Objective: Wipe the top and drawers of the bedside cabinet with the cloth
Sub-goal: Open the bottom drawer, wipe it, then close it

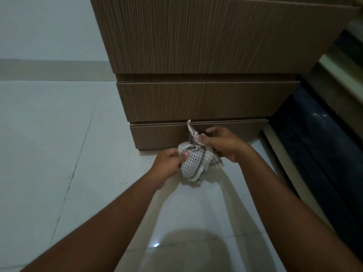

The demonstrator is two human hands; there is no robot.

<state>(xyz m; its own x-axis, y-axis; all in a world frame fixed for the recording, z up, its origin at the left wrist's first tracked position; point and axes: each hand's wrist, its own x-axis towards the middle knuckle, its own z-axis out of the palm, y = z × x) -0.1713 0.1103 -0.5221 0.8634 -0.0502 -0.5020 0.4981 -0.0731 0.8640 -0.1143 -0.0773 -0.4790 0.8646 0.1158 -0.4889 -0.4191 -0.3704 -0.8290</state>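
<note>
Checked cloth [193, 163] bunched between my two hands, left grip [169, 161] clutching its left side, right grip [222, 143] pinching its raised corner, just before the bottom drawer [157, 136].

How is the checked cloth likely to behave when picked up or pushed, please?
Probably floppy: the checked cloth bunches and droops between the left hand and right hand. Likely light, as pinching fingers carry it. Pushed, it should crumple, not slide.

Dim light, glare spot on glossy floor [156, 245], wide-angle edge bending
</note>
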